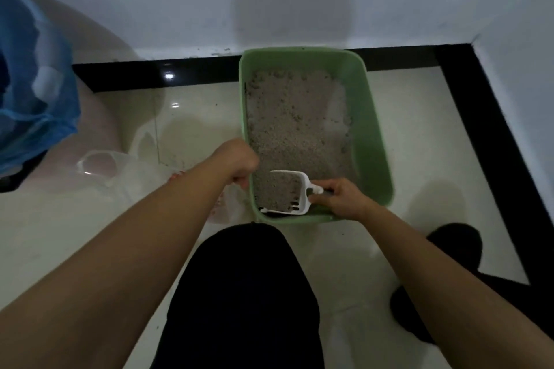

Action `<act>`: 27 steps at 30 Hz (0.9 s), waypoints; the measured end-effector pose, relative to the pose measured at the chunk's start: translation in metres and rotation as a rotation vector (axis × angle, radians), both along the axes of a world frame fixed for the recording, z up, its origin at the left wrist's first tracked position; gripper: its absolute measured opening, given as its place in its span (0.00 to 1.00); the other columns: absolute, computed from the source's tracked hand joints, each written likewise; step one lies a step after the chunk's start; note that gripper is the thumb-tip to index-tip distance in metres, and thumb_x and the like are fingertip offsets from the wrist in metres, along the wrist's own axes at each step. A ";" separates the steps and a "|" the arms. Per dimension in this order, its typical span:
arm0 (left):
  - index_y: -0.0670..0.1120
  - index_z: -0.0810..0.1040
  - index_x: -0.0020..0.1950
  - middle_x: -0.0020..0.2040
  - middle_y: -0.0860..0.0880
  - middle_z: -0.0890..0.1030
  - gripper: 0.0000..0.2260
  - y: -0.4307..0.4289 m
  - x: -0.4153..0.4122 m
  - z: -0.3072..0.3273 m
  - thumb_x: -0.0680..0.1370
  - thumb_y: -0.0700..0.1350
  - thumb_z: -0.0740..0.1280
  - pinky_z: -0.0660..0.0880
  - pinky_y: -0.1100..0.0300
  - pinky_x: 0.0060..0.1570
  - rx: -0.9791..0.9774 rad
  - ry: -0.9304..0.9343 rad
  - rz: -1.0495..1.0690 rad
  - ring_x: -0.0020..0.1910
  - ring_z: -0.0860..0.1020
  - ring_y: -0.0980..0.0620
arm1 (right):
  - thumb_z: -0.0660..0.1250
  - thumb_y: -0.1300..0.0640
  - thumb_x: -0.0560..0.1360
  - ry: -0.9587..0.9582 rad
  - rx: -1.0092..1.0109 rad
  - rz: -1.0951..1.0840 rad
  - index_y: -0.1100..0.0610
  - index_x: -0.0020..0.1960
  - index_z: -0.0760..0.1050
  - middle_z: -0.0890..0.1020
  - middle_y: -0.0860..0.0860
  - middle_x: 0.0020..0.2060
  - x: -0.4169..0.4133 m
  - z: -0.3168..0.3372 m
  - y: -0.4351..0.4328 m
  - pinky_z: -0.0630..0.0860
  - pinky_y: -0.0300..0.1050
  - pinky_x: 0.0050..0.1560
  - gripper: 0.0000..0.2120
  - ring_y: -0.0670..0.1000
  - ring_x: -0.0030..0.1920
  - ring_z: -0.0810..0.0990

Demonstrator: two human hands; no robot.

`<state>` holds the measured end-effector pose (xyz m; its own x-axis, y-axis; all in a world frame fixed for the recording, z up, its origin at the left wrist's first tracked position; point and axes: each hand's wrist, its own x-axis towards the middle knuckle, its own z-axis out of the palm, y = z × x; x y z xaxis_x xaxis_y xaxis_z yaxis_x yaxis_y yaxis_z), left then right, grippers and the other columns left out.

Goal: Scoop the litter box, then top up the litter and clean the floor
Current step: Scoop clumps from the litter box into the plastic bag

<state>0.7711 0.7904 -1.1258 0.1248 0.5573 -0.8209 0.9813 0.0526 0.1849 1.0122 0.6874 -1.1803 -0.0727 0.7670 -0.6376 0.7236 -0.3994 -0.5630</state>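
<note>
A green litter box (371, 129) stands on the pale tiled floor against the wall, holding grey litter (293, 123). Part of its bottom shows bare at the right side. My right hand (338, 198) grips the handle of a white slotted scoop (287, 192), which lies low at the box's near end with litter in it. My left hand (239, 162) is closed on the box's near left rim.
A clear plastic bag (120, 171) lies on the floor left of the box. A blue bag (33, 93) hangs over a pinkish round bin at far left. A black floor border (479, 105) runs along the walls. My dark-clothed knee (245, 293) and foot are below.
</note>
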 end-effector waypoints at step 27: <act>0.42 0.73 0.50 0.51 0.37 0.79 0.18 -0.056 0.024 -0.041 0.84 0.52 0.49 0.71 0.50 0.47 0.501 -0.152 0.443 0.51 0.76 0.38 | 0.65 0.46 0.76 -0.729 0.444 0.841 0.46 0.55 0.78 0.82 0.49 0.38 0.010 0.091 0.050 0.68 0.46 0.48 0.10 0.53 0.42 0.81</act>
